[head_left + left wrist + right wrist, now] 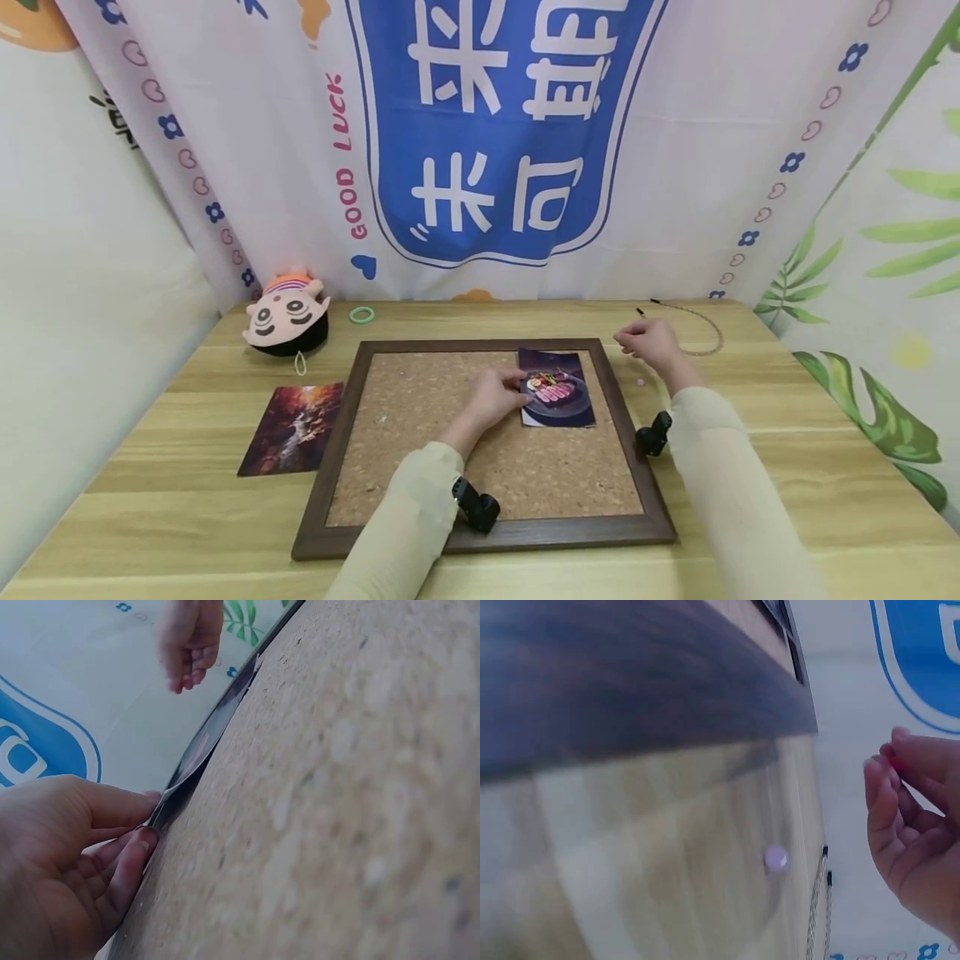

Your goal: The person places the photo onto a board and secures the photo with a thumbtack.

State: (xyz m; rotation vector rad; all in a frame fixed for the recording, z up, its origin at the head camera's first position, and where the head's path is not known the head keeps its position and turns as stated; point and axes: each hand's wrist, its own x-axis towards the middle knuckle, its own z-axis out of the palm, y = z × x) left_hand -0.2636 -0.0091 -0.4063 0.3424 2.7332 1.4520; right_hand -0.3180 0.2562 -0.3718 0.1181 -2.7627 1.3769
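My left hand point(495, 398) pinches the left edge of a photo print point(555, 390) showing a plate of food. The print lies over the upper right of a cork board point(427, 450) with a dark brown frame; in the left wrist view the print point(214, 731) bows up off the cork. My right hand point(651, 343) is raised just beyond the board's right side. Between its thumb and fingertips it holds a small red pin point(897, 762), mostly hidden by the fingers. Below, on the table, sits a small lilac round-headed pin point(776, 859).
Left of the board lies a second photo print point(294, 429) with a dark red scene. Behind it are a plush doll point(288, 312) and a green ring point(362, 315). A thin cord point(718, 333) curves at the back right of the wooden table point(150, 500). A printed curtain hangs behind.
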